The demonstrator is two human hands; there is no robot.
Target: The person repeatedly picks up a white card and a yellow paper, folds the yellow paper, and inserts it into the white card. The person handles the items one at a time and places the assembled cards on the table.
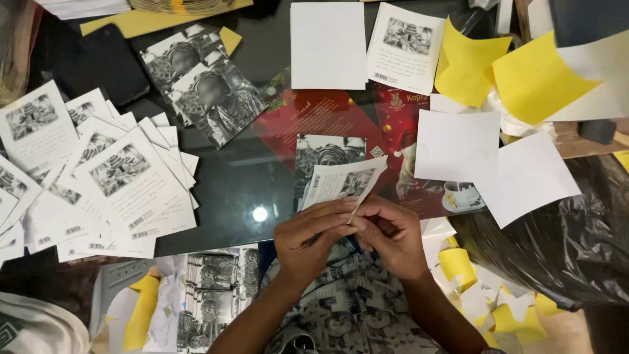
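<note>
My left hand and my right hand meet near the front edge of a dark glass table. Together they pinch the lower corner of a printed card, white with a black-and-white picture and lines of text. The card tilts up and away from me over a black-and-white photo card that lies flat on the glass. My fingers cover the card's bottom edge.
A fanned heap of the same printed cards lies at the left. Two photo cards sit beyond it. Blank white sheets and yellow backing papers crowd the right. A black plastic bag hangs at the right; paper scraps lie below.
</note>
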